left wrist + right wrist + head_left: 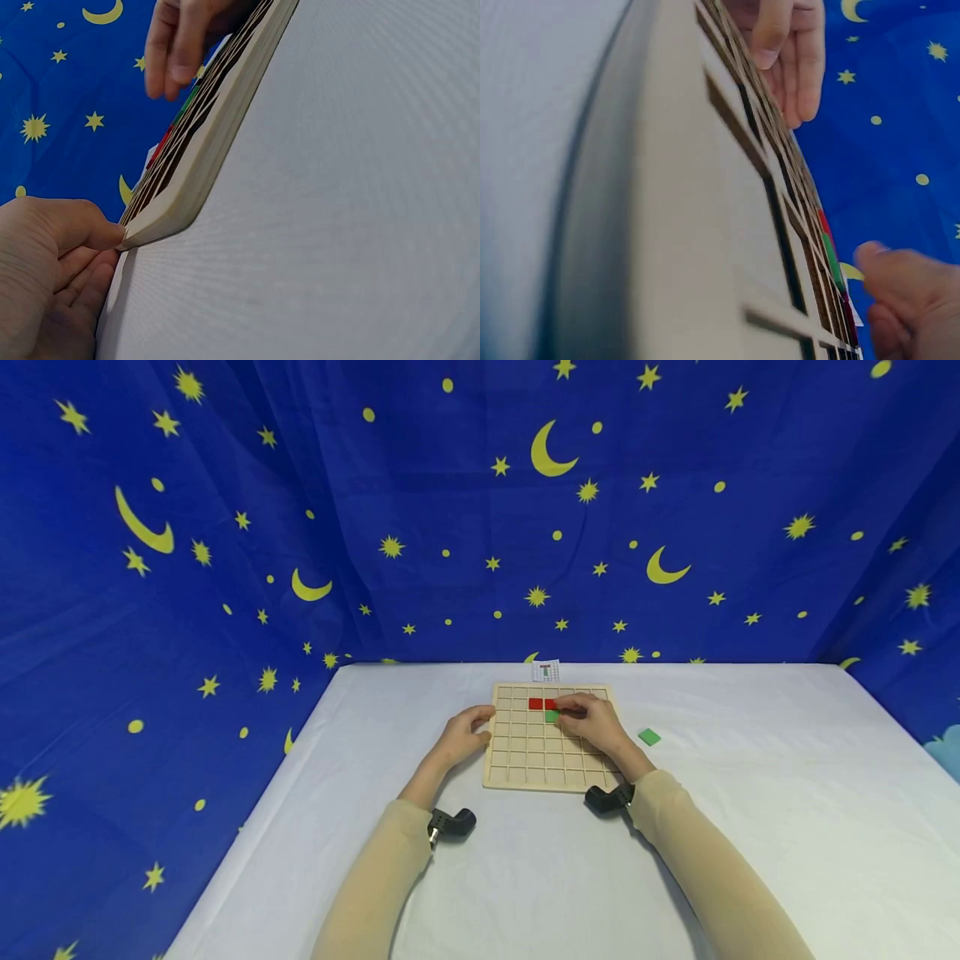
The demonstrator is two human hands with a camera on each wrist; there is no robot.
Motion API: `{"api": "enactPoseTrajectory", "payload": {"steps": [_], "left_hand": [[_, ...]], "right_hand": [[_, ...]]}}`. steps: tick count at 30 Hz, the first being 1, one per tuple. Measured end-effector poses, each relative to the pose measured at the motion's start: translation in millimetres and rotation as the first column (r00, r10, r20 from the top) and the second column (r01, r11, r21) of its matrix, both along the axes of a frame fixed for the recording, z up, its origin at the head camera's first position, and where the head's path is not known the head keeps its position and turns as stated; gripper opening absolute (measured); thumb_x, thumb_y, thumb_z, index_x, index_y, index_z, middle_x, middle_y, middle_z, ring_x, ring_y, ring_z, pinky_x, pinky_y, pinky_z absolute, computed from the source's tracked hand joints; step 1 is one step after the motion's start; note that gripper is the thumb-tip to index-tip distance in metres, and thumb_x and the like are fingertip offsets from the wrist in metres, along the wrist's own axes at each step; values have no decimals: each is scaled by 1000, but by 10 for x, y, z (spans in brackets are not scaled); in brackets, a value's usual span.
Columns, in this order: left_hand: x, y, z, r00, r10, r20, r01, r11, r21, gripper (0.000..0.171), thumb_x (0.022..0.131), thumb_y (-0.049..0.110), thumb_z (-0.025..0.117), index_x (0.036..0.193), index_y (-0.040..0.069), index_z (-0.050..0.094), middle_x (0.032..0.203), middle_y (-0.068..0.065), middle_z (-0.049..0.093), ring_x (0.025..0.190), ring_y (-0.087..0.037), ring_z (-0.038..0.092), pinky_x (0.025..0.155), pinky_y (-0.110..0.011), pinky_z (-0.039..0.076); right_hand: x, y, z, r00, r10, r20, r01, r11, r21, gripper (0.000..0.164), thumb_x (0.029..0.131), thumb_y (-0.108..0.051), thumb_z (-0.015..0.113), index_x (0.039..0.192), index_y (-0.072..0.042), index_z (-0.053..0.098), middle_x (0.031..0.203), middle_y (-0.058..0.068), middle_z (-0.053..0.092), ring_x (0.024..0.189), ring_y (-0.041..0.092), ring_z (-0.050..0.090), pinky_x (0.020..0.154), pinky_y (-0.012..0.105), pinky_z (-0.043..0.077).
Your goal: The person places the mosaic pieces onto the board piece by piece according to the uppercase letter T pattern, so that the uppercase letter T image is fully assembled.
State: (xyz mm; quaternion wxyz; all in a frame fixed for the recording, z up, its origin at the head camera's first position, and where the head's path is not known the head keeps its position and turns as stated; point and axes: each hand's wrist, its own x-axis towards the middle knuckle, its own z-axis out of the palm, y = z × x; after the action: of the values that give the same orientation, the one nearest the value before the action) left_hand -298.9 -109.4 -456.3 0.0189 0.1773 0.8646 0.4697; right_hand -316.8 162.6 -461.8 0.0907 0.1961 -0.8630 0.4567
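Observation:
A square wooden grid board (551, 778) lies on the white table. Two red tiles (536, 703) sit side by side near its far edge, with a green tile (552, 717) below the right one. My left hand (459, 737) rests at the board's left edge; its thumb (101, 231) touches the side in the left wrist view. Over the tiles is my right hand (594, 723), its fingertips right at the right red tile and the green one. No tile shows between its fingers (184, 56) in the left wrist view. Part of the grid is hidden beneath this hand.
A loose green tile (649, 737) lies on the table right of the board. Behind the board stands a small card (545, 671) with a printed grid pattern in red and green. A blue curtain (465, 510) with yellow stars and moons surrounds the table.

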Motion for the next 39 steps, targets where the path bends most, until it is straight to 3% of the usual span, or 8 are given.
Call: {"api": "enactPoseTrajectory", "payload": {"steps": [5, 10, 15, 22, 30, 34, 39], "left_hand": [[-5, 0, -15, 1000, -6, -8, 6, 1000, 2, 47, 86, -5, 59, 132, -4, 49, 130, -17, 53, 120, -28, 50, 104, -30, 40], [-3, -6, -18, 1000, -6, -6, 6, 1000, 0, 46, 87, -5, 58, 132, -5, 49, 130, -17, 53, 121, -29, 49, 104, -30, 40], [6, 1, -13, 1000, -3, -1, 3, 1000, -1, 47, 87, -5, 58, 132, -5, 49, 131, -18, 52, 121, -29, 49, 105, -31, 39], [17, 3, 3, 1000, -3, 6, 3, 1000, 5, 47, 87, -5, 59, 133, -4, 49, 130, -18, 53, 121, -29, 49, 104, -31, 40], [-8, -12, 16, 1000, 4, -6, -4, 1000, -2, 47, 87, -5, 59, 132, -3, 50, 130, -18, 53, 120, -29, 50, 103, -32, 41], [-21, -13, 5, 1000, 4, -13, -4, 1000, -9, 47, 86, -4, 60, 132, -3, 51, 130, -17, 54, 119, -29, 50, 103, -32, 41], [-24, -8, -3, 1000, -3, -9, 3, 1000, -11, 46, 86, -4, 60, 132, -3, 51, 130, -17, 54, 119, -29, 50, 103, -31, 41]], "right_hand": [[28, -15, 146, 992, -4, 128, 23, 989, -147, 36, 86, -18, 70, 118, -3, 64, 116, 10, 64, 110, 28, 57, 96, 43, 48], [75, 1, 329, 986, 25, 162, 13, 974, -228, 39, 88, -20, 68, 123, -5, 61, 119, 12, 62, 109, 27, 58, 90, 38, 52], [138, 143, 456, 987, -2, 162, 37, 976, -213, 40, 88, -23, 69, 124, -8, 61, 120, 10, 62, 109, 24, 58, 86, 31, 53], [261, 534, 469, 992, -46, 119, 68, 979, -193, 41, 89, -21, 68, 125, -4, 60, 121, 14, 61, 112, 28, 56, 91, 24, 50], [470, 967, 471, 969, -214, 124, 227, 969, -98, 49, 88, -33, 67, 126, -4, 59, 120, 14, 62, 110, 25, 57, 85, 16, 49], [559, 1100, 411, 950, -270, 160, 282, 958, -58, 51, 87, -36, 67, 126, -4, 59, 120, 12, 62, 109, 20, 58, 86, 18, 49], [611, 1167, 306, 944, -289, 160, 296, 955, -17, 48, 88, -35, 66, 125, -5, 60, 120, 13, 62, 109, 25, 57, 93, 31, 48]]}}
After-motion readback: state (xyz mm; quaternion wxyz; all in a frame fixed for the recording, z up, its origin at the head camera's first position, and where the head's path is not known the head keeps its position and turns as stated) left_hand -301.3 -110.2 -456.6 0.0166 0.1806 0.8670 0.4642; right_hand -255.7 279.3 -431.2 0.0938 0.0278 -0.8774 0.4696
